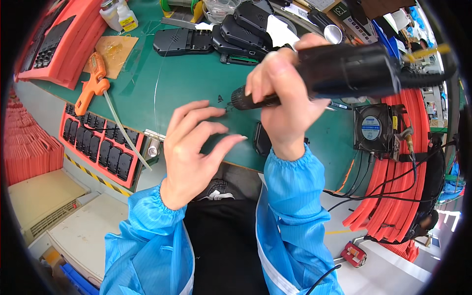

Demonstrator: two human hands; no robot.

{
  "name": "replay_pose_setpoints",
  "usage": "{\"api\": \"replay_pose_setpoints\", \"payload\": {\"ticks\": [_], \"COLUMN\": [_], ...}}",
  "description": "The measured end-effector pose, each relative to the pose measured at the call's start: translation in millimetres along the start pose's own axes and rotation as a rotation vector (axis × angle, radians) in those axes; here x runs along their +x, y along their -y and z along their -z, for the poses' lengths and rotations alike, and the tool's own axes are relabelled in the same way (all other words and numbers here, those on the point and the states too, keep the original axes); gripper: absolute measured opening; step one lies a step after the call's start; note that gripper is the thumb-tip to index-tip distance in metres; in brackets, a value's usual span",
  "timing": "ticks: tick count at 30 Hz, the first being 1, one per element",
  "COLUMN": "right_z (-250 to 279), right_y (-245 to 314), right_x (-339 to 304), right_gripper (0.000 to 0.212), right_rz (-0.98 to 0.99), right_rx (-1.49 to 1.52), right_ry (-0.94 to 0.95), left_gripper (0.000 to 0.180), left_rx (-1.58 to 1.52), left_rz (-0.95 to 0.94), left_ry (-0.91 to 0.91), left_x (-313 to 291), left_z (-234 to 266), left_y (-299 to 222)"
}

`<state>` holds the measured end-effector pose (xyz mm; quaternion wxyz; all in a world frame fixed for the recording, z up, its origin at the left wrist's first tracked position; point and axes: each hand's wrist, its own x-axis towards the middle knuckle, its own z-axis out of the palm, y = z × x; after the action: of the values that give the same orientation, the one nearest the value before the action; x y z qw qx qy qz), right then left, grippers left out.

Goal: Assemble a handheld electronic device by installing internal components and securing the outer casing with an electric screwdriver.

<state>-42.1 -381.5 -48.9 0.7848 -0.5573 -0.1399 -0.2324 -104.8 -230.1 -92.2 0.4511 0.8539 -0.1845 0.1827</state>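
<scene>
My right hand [287, 93] is wrapped round a black electric screwdriver [349, 71], held nearly level above the bench, with its ribbed nose pointing left and its cable running off to the right. My left hand [189, 147] hovers over the bench's near edge. Its fingers are curved and apart, with nothing between them. A small cluster of dark bits [220, 99], perhaps screws, lies on the green mat [196, 78] beyond the left fingertips. Partly hidden by my right wrist is a black plastic part [262, 138].
Black device housings [241, 32] are piled at the back. An orange glue gun [97, 81] lies at left, near a red foam tray [101, 142] of black parts. To the right stand a black fan [372, 129], loose cables and stacked red foam trays [393, 182].
</scene>
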Motion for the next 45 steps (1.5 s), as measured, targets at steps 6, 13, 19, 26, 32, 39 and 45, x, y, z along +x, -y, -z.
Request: {"api": "replay_pose_setpoints", "payload": {"ticks": [6, 13, 19, 26, 32, 39, 45], "right_z": [11.0, 26.8, 30.4, 31.7, 36.3, 36.4, 36.2], "right_y": [37.8, 63.9, 63.3, 65.6, 67.3, 87.6, 87.4], "right_x": [-6.5, -15.4, -17.1, -22.2, -26.6, -45.3, -53.2], "right_gripper": [0.034, 0.034, 0.036, 0.037, 0.038, 0.041, 0.046], "right_rz": [0.099, 0.058, 0.061, 0.046, 0.075, 0.031, -0.05], "right_rx": [0.18, 0.275, 0.295, 0.273, 0.235, 0.037, -0.013], "right_ry": [0.046, 0.225, 0.249, 0.218, 0.239, 0.123, 0.101], "left_gripper": [0.022, 0.023, 0.019, 0.019, 0.033, 0.075, 0.068], "left_rx": [-0.082, -0.186, -0.193, -0.134, -0.127, -0.092, -0.089], "left_rz": [0.12, 0.14, 0.065, -0.019, -0.042, -0.104, -0.151], "left_ry": [-0.018, 0.011, -0.001, 0.022, 0.091, 0.321, 0.362], "left_x": [5.1, 7.4, 6.6, 6.1, 8.0, 8.8, 6.1], "left_z": [-5.1, -7.9, -8.0, -8.2, -10.7, -23.2, -43.3], "left_y": [1.7, -3.6, -1.7, -5.4, -9.1, -16.2, -17.6]}}
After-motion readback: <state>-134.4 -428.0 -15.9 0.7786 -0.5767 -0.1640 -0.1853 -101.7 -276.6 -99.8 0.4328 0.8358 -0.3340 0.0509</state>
